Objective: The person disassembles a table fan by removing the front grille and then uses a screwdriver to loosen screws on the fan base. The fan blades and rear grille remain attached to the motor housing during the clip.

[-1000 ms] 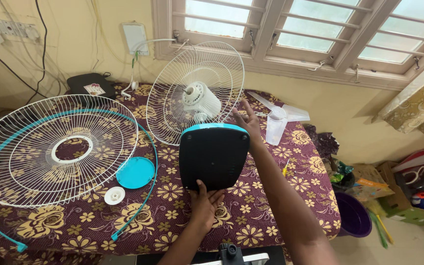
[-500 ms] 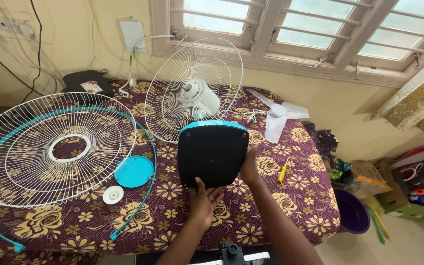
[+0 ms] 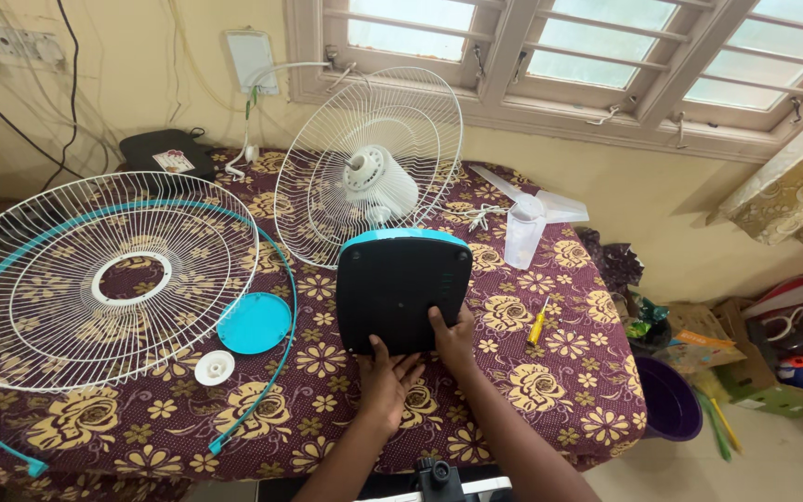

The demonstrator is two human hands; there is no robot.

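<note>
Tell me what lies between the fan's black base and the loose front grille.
Head view: a round turquoise cap lies between the black base and the grille, by its turquoise rim band.

Both hands, left (image 3: 385, 379) and right (image 3: 454, 339), side by side, fingers extended forward.

Black, teal-rimmed fan base (image 3: 403, 290); white grilles; maroon tablecloth (image 3: 550, 372) with yellow flowers; seemingly yellow-handled screwdriver (image 3: 538, 325).

Bare counter (image 3: 550, 390) lies open right of the fan base (image 3: 403, 293); the front grille (image 3: 104, 279) and teal cap (image 3: 253, 323) crowd its left.
</note>
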